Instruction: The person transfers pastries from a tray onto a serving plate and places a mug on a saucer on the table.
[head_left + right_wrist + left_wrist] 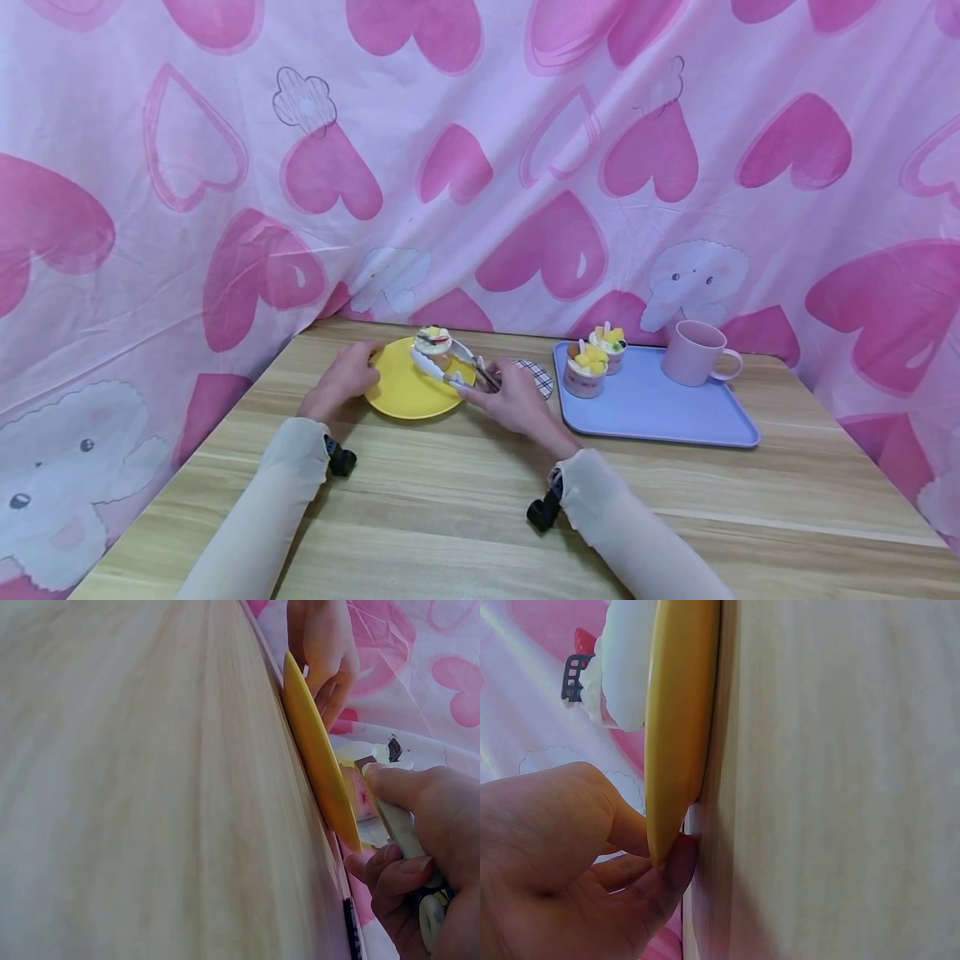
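My left hand (pixel 347 377) pinches the left rim of a yellow plate (pixel 405 402); in the left wrist view the thumb is above the rim (pixel 667 750) and fingertips are below it. A dessert cup (pixel 433 339) with cream and fruit topping is over the far right part of the plate. White-tipped tongs (pixel 431 367) are held in my right hand (pixel 517 400), their two arms reaching to either side of the cup. In the right wrist view, fingers curl round the tongs' handle (pixel 401 829), and the pink-layered cup (pixel 361 793) shows behind.
Right of the plate lies a round checked coaster (pixel 542 379), partly behind my right hand. Beyond it, a blue tray (pixel 660 421) carries two fruit-topped dessert cups (pixel 585 379) and a pink mug (pixel 693 354). A pink heart-print curtain (pixel 540 250) hangs behind the wooden table (pixel 420 517).
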The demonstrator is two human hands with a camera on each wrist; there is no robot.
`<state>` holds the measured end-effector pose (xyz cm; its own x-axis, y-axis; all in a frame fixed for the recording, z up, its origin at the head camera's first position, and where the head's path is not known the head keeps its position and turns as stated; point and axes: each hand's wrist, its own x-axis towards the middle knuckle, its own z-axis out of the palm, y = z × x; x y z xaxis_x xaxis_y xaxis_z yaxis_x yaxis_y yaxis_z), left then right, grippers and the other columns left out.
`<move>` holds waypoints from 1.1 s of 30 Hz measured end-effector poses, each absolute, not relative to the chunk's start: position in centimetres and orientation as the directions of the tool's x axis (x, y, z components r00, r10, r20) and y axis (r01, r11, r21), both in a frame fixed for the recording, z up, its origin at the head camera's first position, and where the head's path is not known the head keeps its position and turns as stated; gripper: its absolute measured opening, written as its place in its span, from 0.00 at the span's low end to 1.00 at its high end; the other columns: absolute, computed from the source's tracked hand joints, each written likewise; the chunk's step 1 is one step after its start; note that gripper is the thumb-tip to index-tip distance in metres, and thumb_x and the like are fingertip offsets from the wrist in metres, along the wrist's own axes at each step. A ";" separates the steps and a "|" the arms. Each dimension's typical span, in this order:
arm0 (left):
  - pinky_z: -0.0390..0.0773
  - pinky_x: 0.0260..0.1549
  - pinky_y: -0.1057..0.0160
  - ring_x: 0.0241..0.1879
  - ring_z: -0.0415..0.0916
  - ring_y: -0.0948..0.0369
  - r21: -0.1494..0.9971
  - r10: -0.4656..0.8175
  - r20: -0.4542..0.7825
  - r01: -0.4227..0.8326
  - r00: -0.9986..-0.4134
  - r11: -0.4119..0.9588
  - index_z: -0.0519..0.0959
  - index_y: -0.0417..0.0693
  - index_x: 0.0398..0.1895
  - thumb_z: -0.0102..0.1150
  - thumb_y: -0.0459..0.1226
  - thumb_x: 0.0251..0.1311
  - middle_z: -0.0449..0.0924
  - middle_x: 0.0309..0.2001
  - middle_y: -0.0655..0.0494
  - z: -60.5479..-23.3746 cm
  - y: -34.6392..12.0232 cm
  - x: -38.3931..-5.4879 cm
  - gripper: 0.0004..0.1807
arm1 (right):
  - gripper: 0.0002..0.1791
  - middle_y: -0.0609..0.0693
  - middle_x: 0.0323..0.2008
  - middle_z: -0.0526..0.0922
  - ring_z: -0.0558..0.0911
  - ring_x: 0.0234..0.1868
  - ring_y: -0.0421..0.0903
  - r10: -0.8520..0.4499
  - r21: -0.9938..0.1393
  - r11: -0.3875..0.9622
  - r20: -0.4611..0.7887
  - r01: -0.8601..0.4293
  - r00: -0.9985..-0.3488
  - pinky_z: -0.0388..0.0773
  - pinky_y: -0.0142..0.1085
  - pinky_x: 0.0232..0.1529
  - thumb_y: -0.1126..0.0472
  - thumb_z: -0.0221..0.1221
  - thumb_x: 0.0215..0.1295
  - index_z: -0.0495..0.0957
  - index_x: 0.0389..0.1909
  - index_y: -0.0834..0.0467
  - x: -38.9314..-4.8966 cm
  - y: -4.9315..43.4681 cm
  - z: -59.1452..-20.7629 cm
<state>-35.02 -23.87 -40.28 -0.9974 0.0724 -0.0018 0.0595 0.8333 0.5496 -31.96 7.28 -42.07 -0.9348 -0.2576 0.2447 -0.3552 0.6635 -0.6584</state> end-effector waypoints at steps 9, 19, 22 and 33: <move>0.77 0.69 0.44 0.61 0.73 0.43 0.554 0.075 -0.007 0.058 -0.997 0.831 0.66 0.33 0.80 0.53 0.26 0.67 0.70 0.76 0.32 -40.2 -23.8 -34.9 0.36 | 0.27 0.47 0.31 0.83 0.77 0.32 0.45 -0.257 -0.665 0.650 0.263 -0.368 -0.930 0.73 0.37 0.34 0.38 0.76 0.62 0.81 0.45 0.56 -32.2 6.7 -42.1; 0.76 0.69 0.43 0.61 0.73 0.43 0.564 0.071 -0.009 0.054 -0.997 0.824 0.66 0.33 0.80 0.52 0.26 0.67 0.70 0.76 0.31 -40.2 -23.8 -34.8 0.36 | 0.31 0.48 0.33 0.83 0.78 0.33 0.44 -0.240 -0.683 0.645 0.246 -0.344 -0.939 0.74 0.36 0.32 0.38 0.76 0.62 0.81 0.49 0.58 -32.6 5.9 -42.4; 0.77 0.69 0.43 0.61 0.73 0.43 0.562 0.069 -0.008 0.053 -0.998 0.825 0.66 0.33 0.80 0.52 0.26 0.67 0.70 0.76 0.32 -40.2 -23.8 -34.9 0.36 | 0.32 0.49 0.33 0.82 0.78 0.34 0.45 -0.234 -0.685 0.650 0.233 -0.330 -0.944 0.73 0.36 0.32 0.37 0.76 0.62 0.81 0.51 0.59 -32.6 5.6 -42.5; 0.79 0.66 0.45 0.60 0.74 0.43 0.574 0.069 -0.021 0.045 -0.997 0.818 0.65 0.33 0.81 0.53 0.26 0.68 0.70 0.76 0.32 -40.2 -23.8 -34.7 0.36 | 0.31 0.49 0.34 0.83 0.78 0.34 0.45 -0.224 -0.705 0.644 0.200 -0.299 -0.954 0.73 0.35 0.32 0.39 0.76 0.62 0.80 0.53 0.58 -32.4 5.5 -42.3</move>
<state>-34.68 -23.84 -40.15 -0.9974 0.0695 -0.0210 0.0449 0.8176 0.5740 -32.37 5.47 -42.31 -0.9539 -0.2241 0.1998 -0.2988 0.6436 -0.7046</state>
